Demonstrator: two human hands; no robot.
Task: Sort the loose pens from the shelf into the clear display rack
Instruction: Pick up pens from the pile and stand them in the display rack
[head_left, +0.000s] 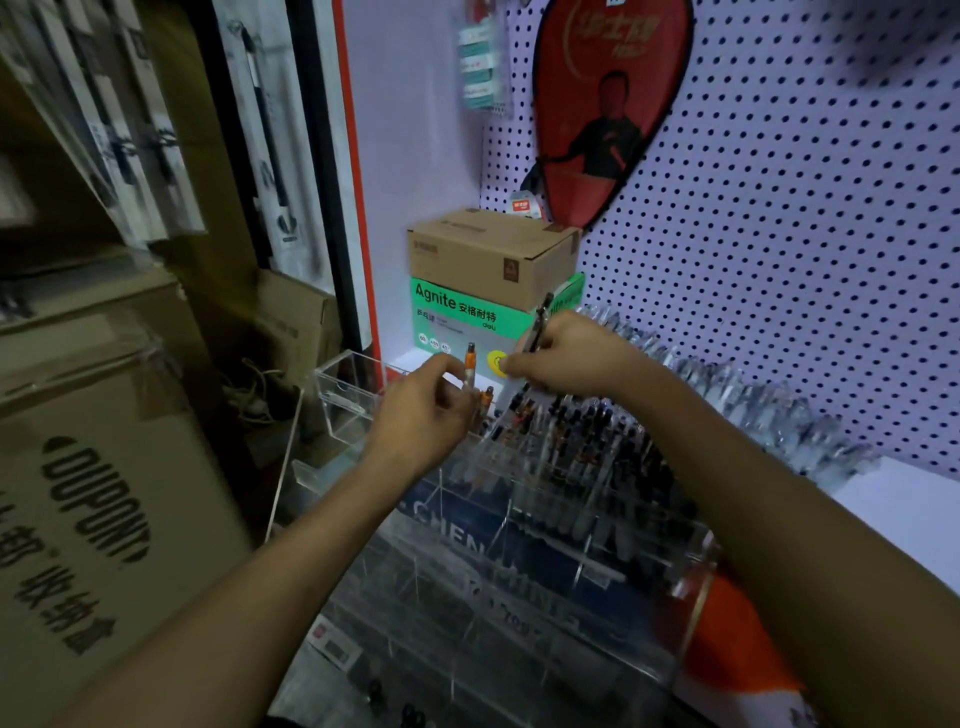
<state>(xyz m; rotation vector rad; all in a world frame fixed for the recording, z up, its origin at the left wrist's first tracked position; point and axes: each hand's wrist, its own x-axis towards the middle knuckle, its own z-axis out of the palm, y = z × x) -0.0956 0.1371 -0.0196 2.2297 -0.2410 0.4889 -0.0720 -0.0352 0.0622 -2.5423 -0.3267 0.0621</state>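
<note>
**Head view: both hands hold pens over the clear rack**

Head camera looks down on two bare forearms reaching in from 6 o'clock toward a clear display rack (524, 525) that fills the lower middle of the frame. The left hand (421, 410) has its fingers curled and pinches an orange pen (470, 366) between thumb and fingertips; the pen stands nearly upright, its tip at 12 o'clock from the knuckles. The right hand (566, 353), just beside the left at its 2 o'clock, grips a dark pen (537, 325) that leans slightly and pokes up past the fingers. The two hands are close together but not touching.

Directly below both hands, at 6 o'clock from them, the rack's back rows hold many pens (571, 436) standing with caps up, dark and orange mixed. Its front compartments are blurred.

At 9 o'clock from the left hand sits a small clear box (343, 395). At 12 o'clock from the hands a green box (457, 317) carries a brown carton (493, 254). A red paddle cover (608, 104) hangs on the white pegboard (805, 234) beyond. Large cardboard cartons (104, 493) stand at 9 o'clock.
</note>
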